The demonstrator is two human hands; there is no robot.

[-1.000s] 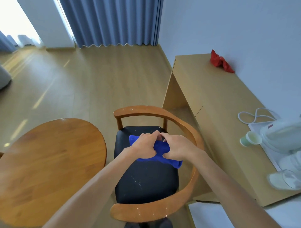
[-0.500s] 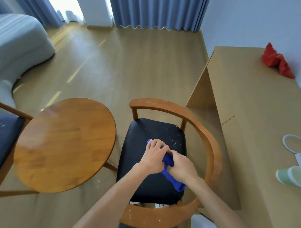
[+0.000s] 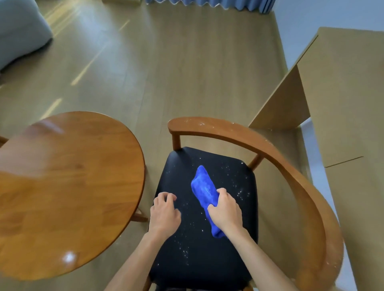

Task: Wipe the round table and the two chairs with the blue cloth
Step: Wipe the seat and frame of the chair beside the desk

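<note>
Two bare forearms rise from the bottom edge of the frame over the black seat (image 3: 199,253) of a wooden chair (image 3: 301,187). The right hand (image 3: 225,209), right of centre, has its grip curled round the blue cloth (image 3: 204,188), pinching it between thumb and fingers; the bunched cloth lies on the seat, one end reaching toward the upper middle of the cushion, the other poking out below the wrist. The left hand (image 3: 165,215), just left of centre, holds nothing: its fingers are loosely bent, their tips touching the seat near its left edge. White specks are scattered over the cushion between and around the hands, and along the curved armrest that wraps the chair from the top round to the lower right. At the left, just beside the chair, stands the round worktop (image 3: 68,187), glossy and reflecting light. Further off lies the wood floor (image 3: 176,72). A light wooden desk (image 3: 349,103) fills the right edge. A grey bed corner (image 3: 18,31) shows at upper left, and blue curtain hems (image 3: 207,2) along the top.
</note>
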